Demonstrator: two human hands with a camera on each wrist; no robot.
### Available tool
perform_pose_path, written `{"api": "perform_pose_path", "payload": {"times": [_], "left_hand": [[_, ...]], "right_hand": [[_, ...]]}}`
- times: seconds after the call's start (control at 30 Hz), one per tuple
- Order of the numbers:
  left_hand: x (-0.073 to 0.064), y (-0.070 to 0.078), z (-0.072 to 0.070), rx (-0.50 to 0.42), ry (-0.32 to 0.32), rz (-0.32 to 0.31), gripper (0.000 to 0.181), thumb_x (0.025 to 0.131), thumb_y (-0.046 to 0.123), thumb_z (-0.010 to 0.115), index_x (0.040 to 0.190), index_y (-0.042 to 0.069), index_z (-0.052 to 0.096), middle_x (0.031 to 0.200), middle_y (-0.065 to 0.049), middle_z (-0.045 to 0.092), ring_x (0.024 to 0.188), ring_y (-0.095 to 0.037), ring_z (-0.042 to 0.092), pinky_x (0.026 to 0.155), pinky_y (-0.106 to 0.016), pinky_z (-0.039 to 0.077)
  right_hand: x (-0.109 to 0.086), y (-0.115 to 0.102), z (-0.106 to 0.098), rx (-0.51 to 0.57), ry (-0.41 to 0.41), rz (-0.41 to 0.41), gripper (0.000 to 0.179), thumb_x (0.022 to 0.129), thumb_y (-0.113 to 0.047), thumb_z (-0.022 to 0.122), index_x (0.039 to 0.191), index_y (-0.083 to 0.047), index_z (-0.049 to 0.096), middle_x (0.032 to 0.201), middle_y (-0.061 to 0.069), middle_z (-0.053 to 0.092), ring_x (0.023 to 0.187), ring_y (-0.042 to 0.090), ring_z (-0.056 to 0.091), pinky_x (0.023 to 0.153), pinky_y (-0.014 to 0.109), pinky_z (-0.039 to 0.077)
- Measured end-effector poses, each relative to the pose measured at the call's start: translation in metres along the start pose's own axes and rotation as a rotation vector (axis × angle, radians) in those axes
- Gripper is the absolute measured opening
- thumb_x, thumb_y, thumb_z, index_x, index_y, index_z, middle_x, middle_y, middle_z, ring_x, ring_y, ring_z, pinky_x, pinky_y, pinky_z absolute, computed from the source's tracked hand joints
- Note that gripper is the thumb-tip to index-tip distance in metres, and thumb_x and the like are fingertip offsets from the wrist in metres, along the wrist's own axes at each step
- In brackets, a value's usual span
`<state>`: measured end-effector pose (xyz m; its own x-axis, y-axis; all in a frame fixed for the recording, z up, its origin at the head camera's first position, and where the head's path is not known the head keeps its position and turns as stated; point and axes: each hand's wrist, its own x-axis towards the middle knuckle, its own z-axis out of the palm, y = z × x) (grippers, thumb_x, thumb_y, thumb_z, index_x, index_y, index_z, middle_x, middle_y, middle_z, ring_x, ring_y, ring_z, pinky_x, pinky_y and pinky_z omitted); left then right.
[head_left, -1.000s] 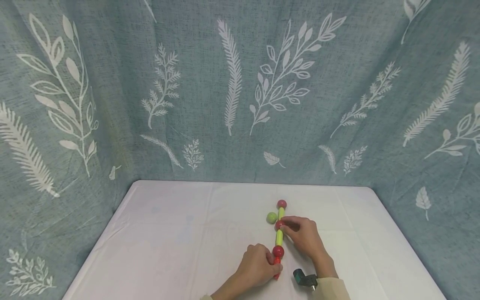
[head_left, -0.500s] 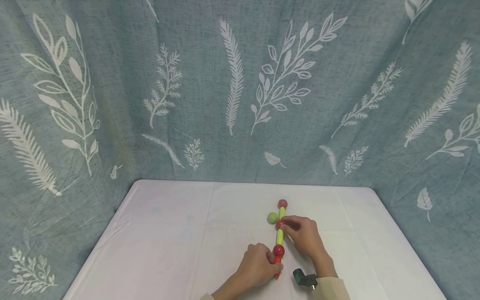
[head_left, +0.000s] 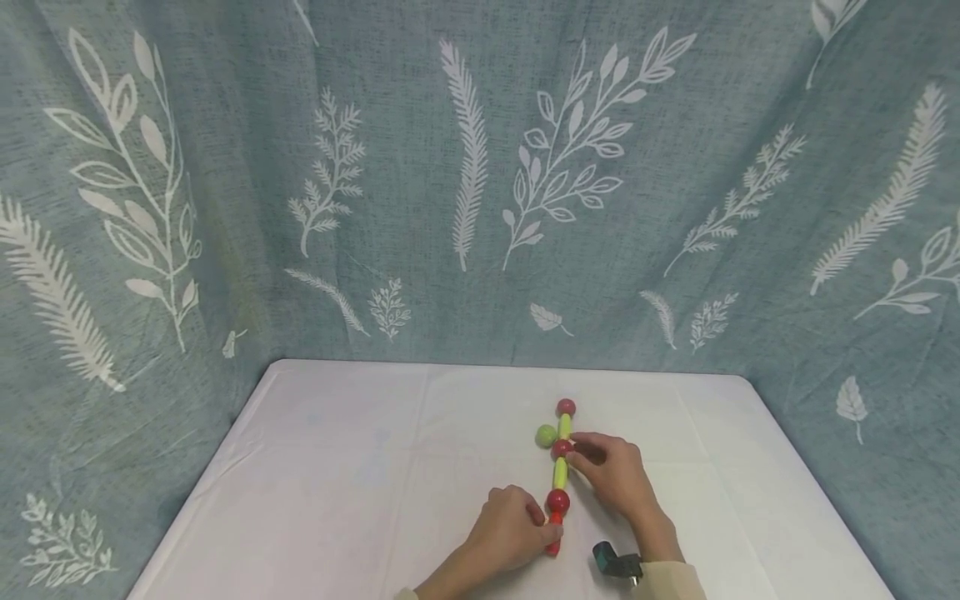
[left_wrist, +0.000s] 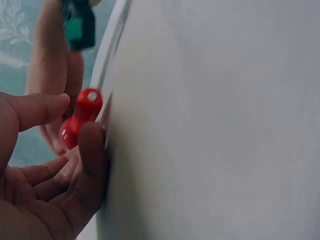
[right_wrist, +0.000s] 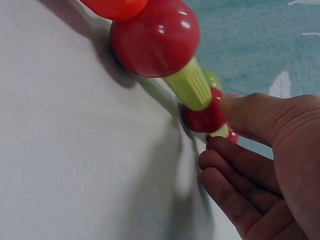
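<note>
A straight chain of toy magnetic sticks and balls lies on the white table [head_left: 345, 467]. From the near end it runs red stick [head_left: 553, 547], large red ball [head_left: 558, 502], yellow-green stick [head_left: 560, 475], middle red ball [head_left: 562, 450], second yellow-green stick [head_left: 565, 427] and far red ball [head_left: 566, 407]. My left hand [head_left: 504, 527] is around the red stick, whose silver end faces the left wrist view; a thin gap shows between thumb and stick there. At the middle ball, my right hand [head_left: 617, 475] has its thumb at one side and relaxed fingers just below.
A green ball [head_left: 546, 436] sits beside the chain on its left, by the middle ball. A dark wrist camera [head_left: 617, 562] sticks out from the right sleeve. A leaf-patterned curtain [head_left: 420, 183] hangs behind the table.
The right hand has shifted slightly right, uncovering more of the middle red ball. The left hand has eased slightly left at the red stick. The chain keeps its shape.
</note>
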<state>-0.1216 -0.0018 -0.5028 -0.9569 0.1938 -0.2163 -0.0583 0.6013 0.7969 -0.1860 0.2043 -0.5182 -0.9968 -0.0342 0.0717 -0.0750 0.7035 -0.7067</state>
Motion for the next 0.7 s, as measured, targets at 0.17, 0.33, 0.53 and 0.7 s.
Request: {"api": "perform_pose_path", "payload": {"times": [0.17,0.33,0.53,0.7], "left_hand": [[0.009,-0.005,-0.018,0.003,0.036,0.018,0.026,0.089,0.031,0.090,0.091,0.009,0.075,0.088,-0.004,0.062,0.082,-0.020,0.057,0.064,-0.034,0.049],[0.022,-0.006,-0.040,-0.045,0.057,0.078,0.030,0.093,0.029,0.088,0.108,0.005,0.077,0.090,-0.004,0.074,0.079,-0.018,0.067,0.069,-0.037,0.060],[0.040,-0.005,-0.054,-0.075,0.103,0.204,0.032,0.097,0.022,0.084,0.121,0.002,0.075,0.102,-0.008,0.080,0.091,-0.022,0.077,0.073,-0.037,0.065],[0.058,0.001,-0.054,-0.051,0.152,0.235,0.030,0.097,0.017,0.083,0.124,0.004,0.076,0.113,-0.009,0.080,0.104,-0.026,0.078,0.088,-0.043,0.066]], "right_hand": [[-0.012,0.001,-0.011,0.009,-0.002,0.018,0.032,0.097,-0.021,0.085,0.128,-0.019,0.080,0.121,0.004,0.083,0.115,0.026,0.079,0.098,0.045,0.064],[-0.026,-0.001,-0.019,0.025,-0.016,0.023,0.029,0.095,-0.019,0.086,0.124,-0.019,0.082,0.116,0.001,0.084,0.110,0.021,0.080,0.096,0.040,0.065],[-0.048,-0.005,-0.024,0.084,-0.089,0.074,0.022,0.095,-0.019,0.086,0.117,-0.016,0.083,0.102,-0.003,0.083,0.095,0.015,0.080,0.085,0.034,0.066],[-0.064,-0.009,-0.024,0.147,-0.205,0.147,0.017,0.098,-0.018,0.080,0.111,-0.010,0.083,0.086,-0.001,0.080,0.075,0.016,0.071,0.069,0.029,0.059]]}}
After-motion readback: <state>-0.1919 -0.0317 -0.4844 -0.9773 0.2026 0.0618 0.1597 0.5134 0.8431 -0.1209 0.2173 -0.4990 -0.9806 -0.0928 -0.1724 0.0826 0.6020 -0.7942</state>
